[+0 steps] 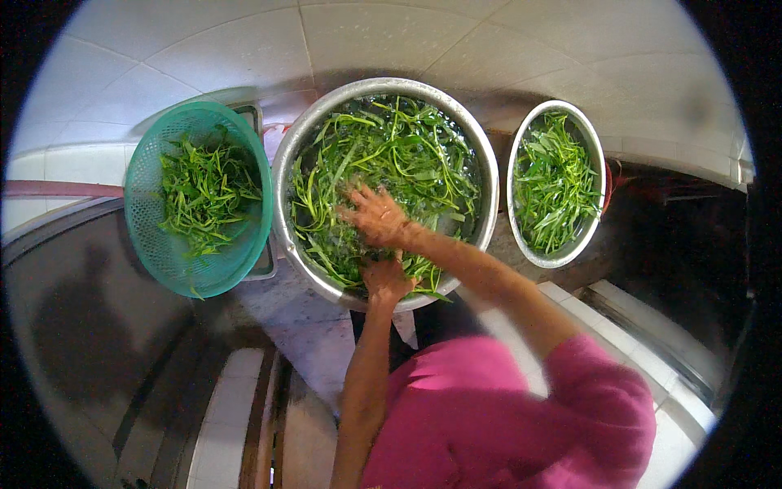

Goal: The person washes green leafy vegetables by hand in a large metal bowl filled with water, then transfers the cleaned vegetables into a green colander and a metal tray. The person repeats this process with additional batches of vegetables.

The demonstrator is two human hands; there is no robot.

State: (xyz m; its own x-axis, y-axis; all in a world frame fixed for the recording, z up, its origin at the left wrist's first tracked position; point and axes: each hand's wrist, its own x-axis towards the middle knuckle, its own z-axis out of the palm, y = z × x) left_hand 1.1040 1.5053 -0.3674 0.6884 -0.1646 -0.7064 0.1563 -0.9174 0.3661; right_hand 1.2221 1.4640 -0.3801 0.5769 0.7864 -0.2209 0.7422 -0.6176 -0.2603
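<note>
A large round metal basin [489, 202] stands before me, filled with water and long-stemmed leafy greens [397, 150]. They look like water spinach. My right hand [377, 215] reaches over the middle of the basin, palm down and fingers apart, touching the wet greens. Its fingertips are slightly blurred. Closer to me, my left hand [386, 280] is at the basin's near side among the stems. Greens and water partly hide its fingers, so its grip is unclear.
At left, a green plastic colander [143, 208] holds more greens [208, 189] above a metal tray [269, 266]. To the right stands a smaller metal basin [516, 229] with greens [556, 183] in it. A tiled wall [391, 36] rises behind. White-tiled ledges [629, 342] flank me.
</note>
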